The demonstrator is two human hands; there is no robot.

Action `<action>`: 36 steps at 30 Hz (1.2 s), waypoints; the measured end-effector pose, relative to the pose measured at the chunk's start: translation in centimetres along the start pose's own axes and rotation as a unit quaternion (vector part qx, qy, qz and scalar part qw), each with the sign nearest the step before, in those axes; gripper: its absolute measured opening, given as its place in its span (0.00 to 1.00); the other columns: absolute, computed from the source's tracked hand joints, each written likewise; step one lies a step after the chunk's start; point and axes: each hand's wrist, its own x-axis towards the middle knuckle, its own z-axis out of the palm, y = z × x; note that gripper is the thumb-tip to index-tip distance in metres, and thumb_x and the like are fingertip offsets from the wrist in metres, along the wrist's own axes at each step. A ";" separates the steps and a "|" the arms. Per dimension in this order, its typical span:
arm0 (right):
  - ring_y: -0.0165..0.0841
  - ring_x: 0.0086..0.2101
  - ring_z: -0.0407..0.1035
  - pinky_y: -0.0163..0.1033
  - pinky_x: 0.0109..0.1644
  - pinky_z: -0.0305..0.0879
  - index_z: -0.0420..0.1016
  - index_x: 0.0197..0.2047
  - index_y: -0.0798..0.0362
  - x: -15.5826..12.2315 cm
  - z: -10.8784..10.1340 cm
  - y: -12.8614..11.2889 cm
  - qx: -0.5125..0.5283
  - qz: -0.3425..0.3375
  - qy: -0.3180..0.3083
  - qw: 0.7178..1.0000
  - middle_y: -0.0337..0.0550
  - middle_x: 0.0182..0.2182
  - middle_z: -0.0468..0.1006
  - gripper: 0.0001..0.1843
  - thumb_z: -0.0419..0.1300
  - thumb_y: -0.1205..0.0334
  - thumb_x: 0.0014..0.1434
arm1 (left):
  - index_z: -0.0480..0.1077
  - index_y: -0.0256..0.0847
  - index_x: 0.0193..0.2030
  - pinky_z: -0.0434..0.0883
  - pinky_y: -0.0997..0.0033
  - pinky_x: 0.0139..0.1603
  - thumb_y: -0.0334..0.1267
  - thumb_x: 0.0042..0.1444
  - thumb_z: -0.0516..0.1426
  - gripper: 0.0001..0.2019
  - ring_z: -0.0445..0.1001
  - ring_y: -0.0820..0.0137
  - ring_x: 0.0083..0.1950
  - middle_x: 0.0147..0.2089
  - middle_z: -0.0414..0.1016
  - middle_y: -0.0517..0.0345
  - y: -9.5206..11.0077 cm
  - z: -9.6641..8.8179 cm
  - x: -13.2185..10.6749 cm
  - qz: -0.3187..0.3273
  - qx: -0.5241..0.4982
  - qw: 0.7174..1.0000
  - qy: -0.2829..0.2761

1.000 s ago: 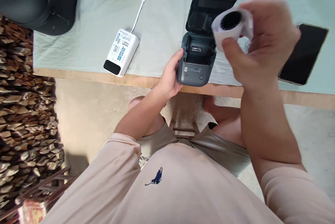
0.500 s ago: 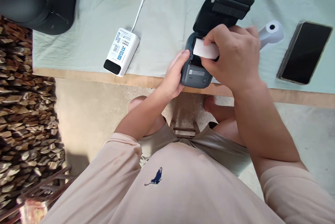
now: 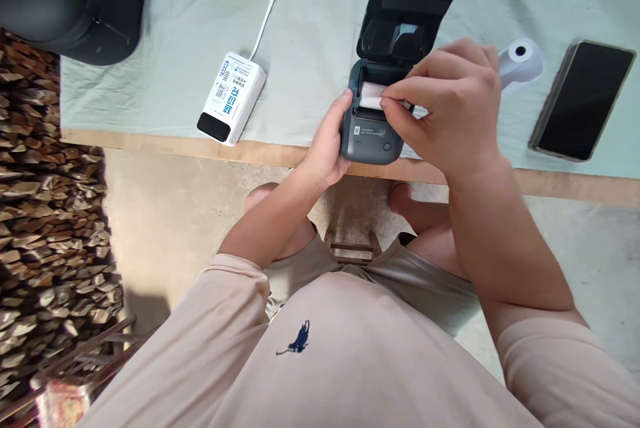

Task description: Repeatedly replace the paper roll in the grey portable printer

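Note:
A dark grey portable label printer (image 3: pixel 373 141) is held at the table's front edge, its lid (image 3: pixel 395 35) swung up. My left hand (image 3: pixel 330 141) grips the printer's left side, thumb on top and the other fingers mostly hidden beneath. Inside the open compartment lies a small white paper roll (image 3: pixel 371 96). The thumb and forefinger of my right hand (image 3: pixel 445 105) pinch the roll's paper near its right part, which they partly cover. Just beyond that hand, a larger white paper roll (image 3: pixel 523 68) with a dark core lies on the cloth.
A white power bank (image 3: pixel 233 98) with a short cable lies on the green tablecloth (image 3: pixel 310 35) to the left. At the right is a black smartphone (image 3: pixel 583 101). A black case (image 3: pixel 75 1) fills the far left corner. Stacked firewood (image 3: pixel 55 215) stands beside the table.
The paper roll has gone down flatter into the printer's compartment, still under my right fingers. The printer has turned slightly and shifted left, so its open lid faces me more.

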 end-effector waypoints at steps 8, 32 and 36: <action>0.48 0.54 0.79 0.63 0.65 0.69 0.87 0.35 0.37 -1.0 1.1 1.3 0.059 -0.084 0.018 0.995 0.39 0.39 0.88 0.16 0.63 0.49 0.75 | 0.77 0.45 0.44 0.87 0.68 0.56 0.41 0.77 0.62 0.07 0.92 0.63 0.56 0.37 0.84 0.62 -0.5 -1.3 0.4 0.025 0.033 0.999 -0.001; 0.41 0.51 0.79 0.44 0.41 0.78 0.85 0.61 0.33 2.2 1.9 4.5 0.293 -0.053 0.220 0.929 0.42 0.53 0.80 0.13 0.66 0.44 0.78 | 0.73 0.49 0.53 0.77 0.73 0.41 0.33 0.40 0.76 0.32 0.81 0.76 0.37 0.37 0.78 0.71 -1.1 -2.7 0.7 0.038 0.115 0.987 -0.103; 0.45 0.51 0.77 0.50 0.46 0.80 0.86 0.52 0.38 1.6 2.3 3.9 0.303 -0.055 0.196 0.931 0.46 0.48 0.77 0.08 0.67 0.51 0.73 | 0.72 0.49 0.53 0.81 0.69 0.46 0.33 0.40 0.75 0.32 0.83 0.73 0.41 0.41 0.81 0.69 -0.8 -2.5 0.5 0.035 0.114 0.989 -0.092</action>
